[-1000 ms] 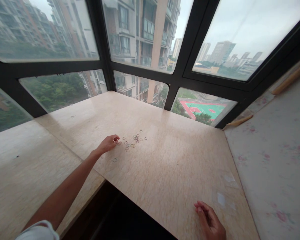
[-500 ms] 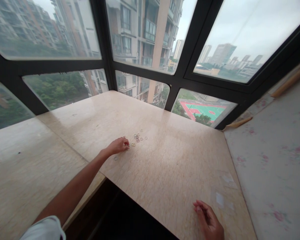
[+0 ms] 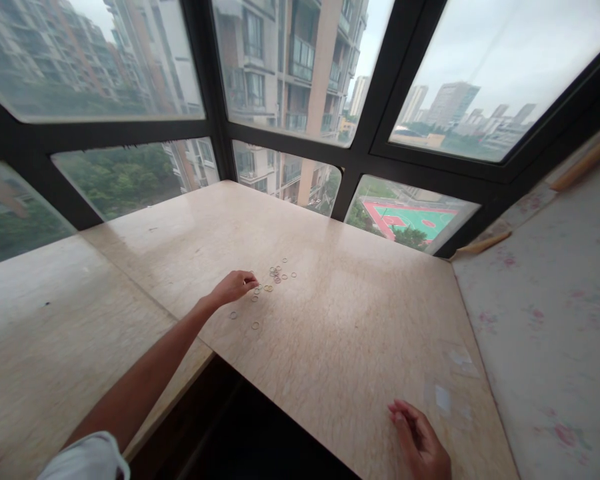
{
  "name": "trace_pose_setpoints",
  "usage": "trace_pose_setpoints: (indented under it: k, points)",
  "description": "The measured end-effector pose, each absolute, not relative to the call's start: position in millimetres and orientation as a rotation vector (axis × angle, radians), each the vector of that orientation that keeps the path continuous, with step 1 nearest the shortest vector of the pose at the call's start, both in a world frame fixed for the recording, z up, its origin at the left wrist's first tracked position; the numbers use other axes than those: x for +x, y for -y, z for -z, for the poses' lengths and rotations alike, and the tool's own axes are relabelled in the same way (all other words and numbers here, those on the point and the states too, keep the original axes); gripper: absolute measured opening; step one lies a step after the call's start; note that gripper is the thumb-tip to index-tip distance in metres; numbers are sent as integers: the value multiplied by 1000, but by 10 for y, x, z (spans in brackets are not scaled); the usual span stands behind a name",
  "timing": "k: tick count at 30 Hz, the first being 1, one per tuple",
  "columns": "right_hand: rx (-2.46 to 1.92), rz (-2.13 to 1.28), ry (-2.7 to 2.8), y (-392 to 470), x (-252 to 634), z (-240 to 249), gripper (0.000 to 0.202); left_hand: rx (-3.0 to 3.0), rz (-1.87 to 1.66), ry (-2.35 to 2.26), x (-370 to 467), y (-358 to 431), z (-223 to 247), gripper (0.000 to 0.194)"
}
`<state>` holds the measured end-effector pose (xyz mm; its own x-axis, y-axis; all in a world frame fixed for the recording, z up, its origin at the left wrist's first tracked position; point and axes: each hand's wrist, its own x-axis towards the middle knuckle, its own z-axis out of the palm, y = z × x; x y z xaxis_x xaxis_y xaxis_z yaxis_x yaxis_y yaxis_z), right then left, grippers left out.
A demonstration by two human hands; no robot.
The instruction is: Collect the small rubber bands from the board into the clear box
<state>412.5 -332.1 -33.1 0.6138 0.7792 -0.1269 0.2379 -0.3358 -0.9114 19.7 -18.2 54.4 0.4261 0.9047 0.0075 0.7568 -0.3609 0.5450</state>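
Note:
Small thin coloured rings (image 3: 277,272) lie in a loose cluster on the marbled tabletop (image 3: 330,320). My left hand (image 3: 236,287) reaches in from the left, with thumb and fingers pinched together at the cluster's near left edge. Whether a ring is between those fingertips is too small to make out. Just below the fingertips sits one ring (image 3: 255,299). Two more lie apart and closer to me, a dark ring (image 3: 233,315) and a yellowish ring (image 3: 255,325). At the lower right my right hand (image 3: 420,437) rests with loosely curled fingers, thumb against fingertips, and no object shows in it.
Dark-framed windows (image 3: 285,143) border the back of the tabletop. A flower-patterned wall (image 3: 545,333) stands on the right. Clear tape patches (image 3: 443,397) are stuck near it. A dark opening (image 3: 250,427) lies below the front edge. A tiny dark speck (image 3: 47,304) is on the left.
My left hand has shifted slightly up and left, and its fingertips have drawn together. The yellowish ring now lies on the tabletop nearer to me. My right hand has hardly moved.

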Motion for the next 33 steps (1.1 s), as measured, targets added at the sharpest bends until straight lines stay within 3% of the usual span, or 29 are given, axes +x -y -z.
trace_pose_setpoints:
  k: [11,18,27,33]
  points:
    - [-1833,-708,799,3316,4137,352,53,2052,-626,-1496,1013,-371,-383,33]
    - [-1835,-699,824,3328,4151,387,49,2172,-571,-1606,789,-405,-262,36]
    - [-1864,-709,831,3330,4150,335,51,2298,-393,-1461,842,-411,-218,16]
    - [-1882,-705,828,3323,4132,315,50,2274,-378,-1404,698,-367,-280,22]
